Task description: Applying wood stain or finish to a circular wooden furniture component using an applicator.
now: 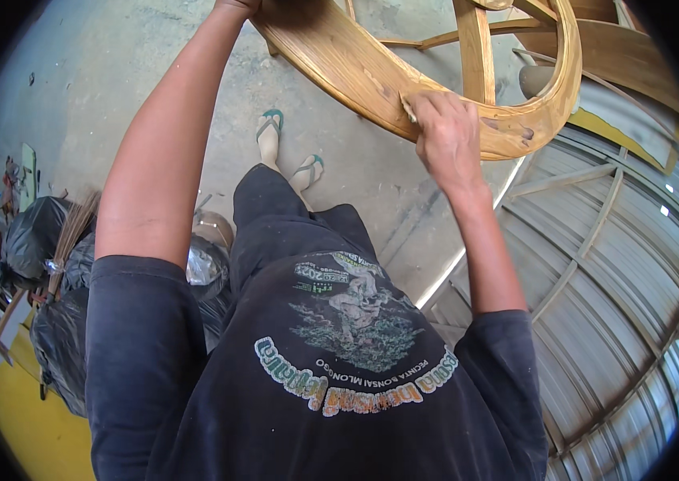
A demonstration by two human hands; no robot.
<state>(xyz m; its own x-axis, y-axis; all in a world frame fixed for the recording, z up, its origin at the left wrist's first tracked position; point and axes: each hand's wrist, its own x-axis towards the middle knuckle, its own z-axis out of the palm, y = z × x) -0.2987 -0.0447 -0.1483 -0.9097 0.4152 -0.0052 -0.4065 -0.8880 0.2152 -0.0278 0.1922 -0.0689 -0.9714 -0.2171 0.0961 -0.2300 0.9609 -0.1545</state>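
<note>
A curved pale-brown wooden piece of furniture (339, 56), with spokes, wood grain and darker blotches, fills the upper middle. My left hand (239, 6) is at its upper left end, cut off by the top edge, so I cannot tell its grip. My right hand (443, 128) is closed on a small tan pad (407, 107), pressed against the face of the curved band near its lower edge.
I stand in flip-flops (271, 120) on concrete (155, 48). Black bags (58, 345) and a straw broom (70, 240) lie left. At right are corrugated metal sheeting (596, 321) and more wooden pieces (620, 56), behind the furniture.
</note>
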